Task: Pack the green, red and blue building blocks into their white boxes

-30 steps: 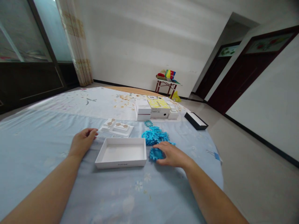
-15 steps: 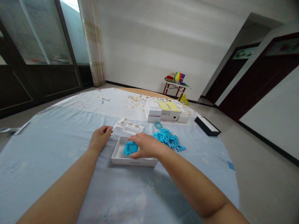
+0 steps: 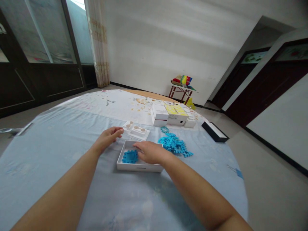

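A shallow white box [image 3: 139, 167] stands open on the table in front of me. Inside its left part lies a blue toothed building piece [image 3: 130, 157], square with a recessed middle. My right hand [image 3: 150, 152] reaches into the box beside that piece, fingers apart and seemingly holding nothing; its fingertips are partly hidden. Just left of the box, my left hand [image 3: 110, 136] hovers over the cloth with fingers loosely stretched and nothing visible in them. To the right, a heap of blue interlocking pieces [image 3: 173, 143] rests on the cloth, with a teal ring-like piece [image 3: 165, 129] behind it.
White moulded trays [image 3: 138, 131] lie behind the box. Farther back are a white box [image 3: 160, 114] and a yellow-topped box [image 3: 176, 110]. A black case [image 3: 215, 131] sits near the right table edge. A blue tag [image 3: 239, 173] lies at the right.
The blue toothed piece has gone down into the left part of the box, and my right hand has let go of it. My left hand has moved right and its fingers have straightened.
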The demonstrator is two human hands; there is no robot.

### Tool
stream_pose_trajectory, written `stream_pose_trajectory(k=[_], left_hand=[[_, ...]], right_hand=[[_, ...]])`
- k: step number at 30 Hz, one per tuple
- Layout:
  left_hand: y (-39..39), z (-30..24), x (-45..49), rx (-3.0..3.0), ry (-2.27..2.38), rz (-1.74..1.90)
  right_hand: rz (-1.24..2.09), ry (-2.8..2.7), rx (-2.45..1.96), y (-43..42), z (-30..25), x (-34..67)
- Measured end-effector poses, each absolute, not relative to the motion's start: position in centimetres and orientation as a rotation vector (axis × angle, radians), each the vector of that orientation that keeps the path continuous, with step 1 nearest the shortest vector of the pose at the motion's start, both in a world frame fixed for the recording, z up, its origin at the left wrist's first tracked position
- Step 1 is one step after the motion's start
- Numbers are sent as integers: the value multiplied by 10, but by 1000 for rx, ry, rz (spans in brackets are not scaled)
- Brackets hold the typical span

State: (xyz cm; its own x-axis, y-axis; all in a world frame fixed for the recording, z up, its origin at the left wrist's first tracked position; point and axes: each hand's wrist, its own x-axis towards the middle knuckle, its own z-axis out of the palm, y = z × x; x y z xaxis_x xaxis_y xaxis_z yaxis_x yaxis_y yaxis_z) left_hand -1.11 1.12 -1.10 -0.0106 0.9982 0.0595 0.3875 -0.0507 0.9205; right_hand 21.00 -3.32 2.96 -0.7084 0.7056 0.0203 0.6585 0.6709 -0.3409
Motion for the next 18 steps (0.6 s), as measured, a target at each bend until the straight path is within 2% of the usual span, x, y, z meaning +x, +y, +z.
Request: stream_pose_trajectory(k=[6,12,18], left_hand=[[2,2,3,1626,1230,678],[-1,3,11,1686,1197,644],[-2,2,8,1622,1245,625]], right_hand=[[453,-2803,-1021,-33,17,202],[577,-2678,-975,-37,24,209],[529,-2168,-1167,-33,46,270]])
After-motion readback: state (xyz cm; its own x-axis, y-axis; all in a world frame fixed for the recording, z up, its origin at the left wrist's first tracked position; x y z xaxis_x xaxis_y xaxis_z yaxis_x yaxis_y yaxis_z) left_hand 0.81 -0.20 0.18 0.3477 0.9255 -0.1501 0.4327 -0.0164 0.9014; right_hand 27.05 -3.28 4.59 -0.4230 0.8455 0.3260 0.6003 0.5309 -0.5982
